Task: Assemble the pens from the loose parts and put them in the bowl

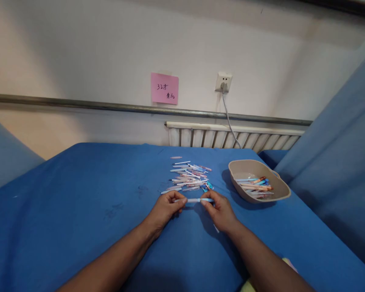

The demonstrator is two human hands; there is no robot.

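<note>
A pale pen (193,200) with a light blue end lies level between my hands, just in front of the pile. My left hand (168,207) is closed on its left end, thumb against fingers. The blue right end is pinched in my right hand (219,207). Beyond them spreads a loose pile of pens and thin pen parts (190,175), white, pink and light blue. Teal pieces (207,186) sit at the pile's near right edge. A thin white piece (216,228) shows partly beneath my right hand.
A beige plastic basket (281,191) stands to the right, with several orange, blue and clear pens inside. Blue cloth (79,202) covers the table. At the back are a radiator (207,137), a plugged-in cable (228,115) and a pink note (164,88). A blue curtain (340,142) hangs right.
</note>
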